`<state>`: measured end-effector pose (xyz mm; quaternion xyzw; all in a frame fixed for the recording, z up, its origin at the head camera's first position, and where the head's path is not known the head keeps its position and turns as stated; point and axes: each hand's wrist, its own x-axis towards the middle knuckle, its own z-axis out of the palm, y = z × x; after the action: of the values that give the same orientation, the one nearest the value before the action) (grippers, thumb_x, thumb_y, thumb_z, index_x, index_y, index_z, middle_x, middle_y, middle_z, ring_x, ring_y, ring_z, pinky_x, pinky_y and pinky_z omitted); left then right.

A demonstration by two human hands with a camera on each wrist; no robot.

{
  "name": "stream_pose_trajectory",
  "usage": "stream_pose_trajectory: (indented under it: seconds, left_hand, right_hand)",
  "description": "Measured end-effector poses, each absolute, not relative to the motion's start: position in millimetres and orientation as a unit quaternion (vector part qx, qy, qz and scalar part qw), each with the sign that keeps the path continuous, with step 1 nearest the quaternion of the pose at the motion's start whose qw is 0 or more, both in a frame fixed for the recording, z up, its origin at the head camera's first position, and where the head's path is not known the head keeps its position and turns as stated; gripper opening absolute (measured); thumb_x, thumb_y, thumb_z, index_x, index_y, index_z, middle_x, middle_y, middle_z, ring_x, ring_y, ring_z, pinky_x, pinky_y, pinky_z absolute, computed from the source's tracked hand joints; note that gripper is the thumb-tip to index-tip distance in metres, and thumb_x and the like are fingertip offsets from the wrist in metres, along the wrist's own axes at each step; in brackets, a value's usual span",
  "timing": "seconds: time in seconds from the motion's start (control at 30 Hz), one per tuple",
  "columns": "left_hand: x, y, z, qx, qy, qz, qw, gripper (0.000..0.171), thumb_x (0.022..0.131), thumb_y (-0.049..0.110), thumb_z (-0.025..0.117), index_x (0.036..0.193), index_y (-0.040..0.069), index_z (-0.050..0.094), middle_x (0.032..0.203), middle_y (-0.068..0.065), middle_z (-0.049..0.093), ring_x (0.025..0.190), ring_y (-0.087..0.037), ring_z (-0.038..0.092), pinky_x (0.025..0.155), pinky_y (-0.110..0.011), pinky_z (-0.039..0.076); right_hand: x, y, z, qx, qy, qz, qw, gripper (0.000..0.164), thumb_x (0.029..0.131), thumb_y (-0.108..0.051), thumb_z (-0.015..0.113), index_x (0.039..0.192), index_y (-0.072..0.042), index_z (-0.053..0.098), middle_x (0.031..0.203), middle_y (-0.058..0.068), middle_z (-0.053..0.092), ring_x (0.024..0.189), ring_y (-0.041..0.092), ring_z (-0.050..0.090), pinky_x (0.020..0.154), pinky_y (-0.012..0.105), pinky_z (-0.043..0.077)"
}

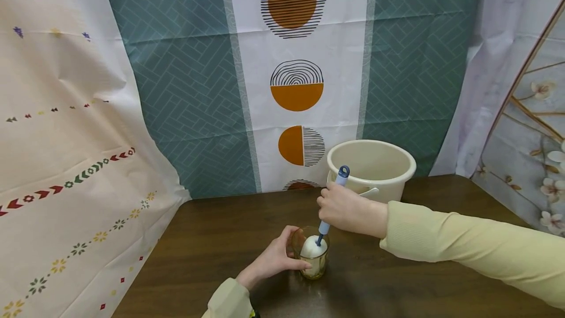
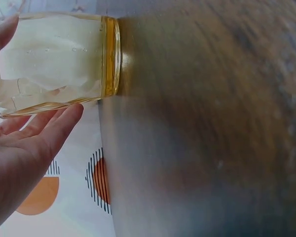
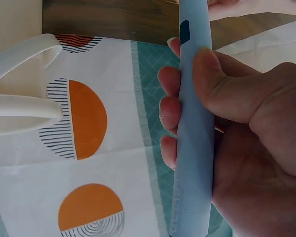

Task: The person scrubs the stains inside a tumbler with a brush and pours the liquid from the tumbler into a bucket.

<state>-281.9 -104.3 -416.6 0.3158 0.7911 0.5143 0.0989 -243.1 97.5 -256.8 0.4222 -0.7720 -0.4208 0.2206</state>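
An amber-tinted drinking glass (image 1: 316, 272) stands upright on the dark wooden table, with my left hand (image 1: 275, 255) gripping it from the left, thumb at the near side and fingers behind. Inside it sits the white sponge head (image 1: 311, 248) of a cup brush. My right hand (image 1: 350, 210) holds the brush's light blue handle (image 1: 324, 228), which leans to the upper right and ends in a dark blue hanging loop. In the right wrist view, thumb and fingers wrap round the handle (image 3: 195, 123). Through the glass wall (image 2: 111, 59), the left wrist view shows the sponge as a pale mass.
A cream bucket (image 1: 399, 191) with a white carrying handle (image 1: 370, 192) stands at the back of the table (image 1: 212, 239), behind my right hand. Patterned cloths hang behind and at both sides, the teal and white one (image 1: 247, 63) along the back edge.
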Motion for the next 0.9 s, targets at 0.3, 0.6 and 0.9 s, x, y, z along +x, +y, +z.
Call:
stream_pose_trajectory:
  seconds: [0.3, 0.6, 0.9]
  left_hand:
    - [-282.9, -104.3, -416.7, 0.315, 0.793, 0.513, 0.098, 0.066, 0.074, 0.025, 0.076, 0.124, 0.011, 0.035, 0.111, 0.001, 0.049, 0.101, -0.014, 0.049, 0.075, -0.031, 0.045]
    - [-282.5, -103.5, -417.4, 0.313, 0.789, 0.519, 0.099, 0.068, 0.074, 0.023, 0.076, 0.125, 0.008, 0.034, 0.112, 0.0, 0.048, 0.103, -0.016, 0.048, 0.075, -0.029, 0.045]
    - [-281.2, -103.4, -415.3, 0.315, 0.784, 0.525, 0.105, 0.072, 0.074, 0.022, 0.077, 0.127, 0.001, 0.032, 0.113, -0.002, 0.048, 0.105, -0.017, 0.047, 0.075, -0.029, 0.045]
  right_hand:
    - [-248.2, 104.9, -256.0, 0.441, -0.762, -0.413, 0.232, 0.005, 0.075, -0.024, 0.074, 0.075, -0.024, 0.069, 0.071, -0.004, 0.058, 0.066, 0.014, 0.05, 0.061, 0.025, 0.036]
    - [-246.7, 99.7, -260.3, 0.421, -0.779, -0.408, 0.223, 0.006, 0.075, -0.026, 0.074, 0.075, -0.024, 0.069, 0.071, -0.003, 0.058, 0.065, 0.015, 0.051, 0.06, 0.026, 0.038]
    - [-241.3, 95.3, -258.4, 0.4, -0.78, -0.427, 0.222, 0.008, 0.073, -0.028, 0.075, 0.074, -0.023, 0.069, 0.068, -0.001, 0.058, 0.061, 0.015, 0.048, 0.058, 0.026, 0.036]
